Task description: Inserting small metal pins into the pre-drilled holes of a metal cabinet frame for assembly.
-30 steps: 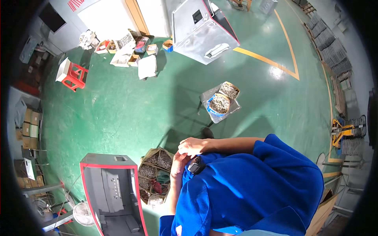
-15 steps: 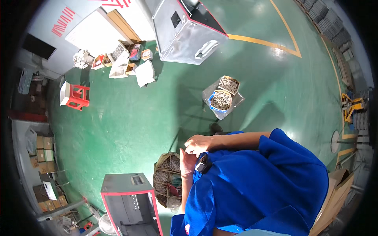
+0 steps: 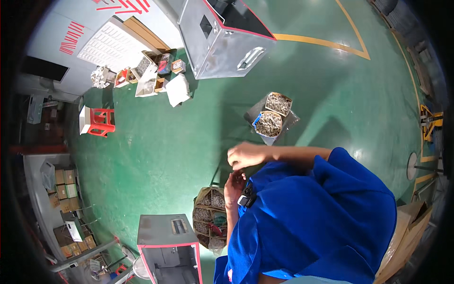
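Hovering hands (image 3: 239, 165) above parts basket (image 3: 210, 217); grey machine (image 3: 168, 246) beside it.

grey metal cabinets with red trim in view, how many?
2: one large grey cabinet at the top on the green floor, one smaller grey cabinet at the bottom beside the round parts tray. Others may be hidden.

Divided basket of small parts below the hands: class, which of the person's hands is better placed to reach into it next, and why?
Probably the left hand. It hangs just beside the divided basket rim, fingers pointing down toward it. The right hand is raised higher and farther from the basket, out over the green floor.
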The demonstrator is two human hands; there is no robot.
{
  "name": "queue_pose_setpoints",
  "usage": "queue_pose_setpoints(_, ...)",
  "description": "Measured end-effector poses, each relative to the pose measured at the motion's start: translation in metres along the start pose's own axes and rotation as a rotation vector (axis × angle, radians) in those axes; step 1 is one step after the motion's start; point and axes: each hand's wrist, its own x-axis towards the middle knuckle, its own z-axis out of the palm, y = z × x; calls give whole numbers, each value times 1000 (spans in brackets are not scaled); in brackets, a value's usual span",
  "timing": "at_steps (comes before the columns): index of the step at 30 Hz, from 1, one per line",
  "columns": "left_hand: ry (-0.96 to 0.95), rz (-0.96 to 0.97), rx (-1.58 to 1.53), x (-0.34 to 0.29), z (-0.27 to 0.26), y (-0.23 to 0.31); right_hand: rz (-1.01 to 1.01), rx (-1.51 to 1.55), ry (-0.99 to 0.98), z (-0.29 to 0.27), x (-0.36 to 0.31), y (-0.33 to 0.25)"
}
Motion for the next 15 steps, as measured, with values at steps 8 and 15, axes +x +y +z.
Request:
queue_pose_setpoints(8, 203, 38, 127, -8, 10, -6, 515, -371, 835, -236, -14, 125)
queue_pose_setpoints(15, 153, 67, 75, -5, 29, 0, 700, -711, 870, -324, -21, 195)
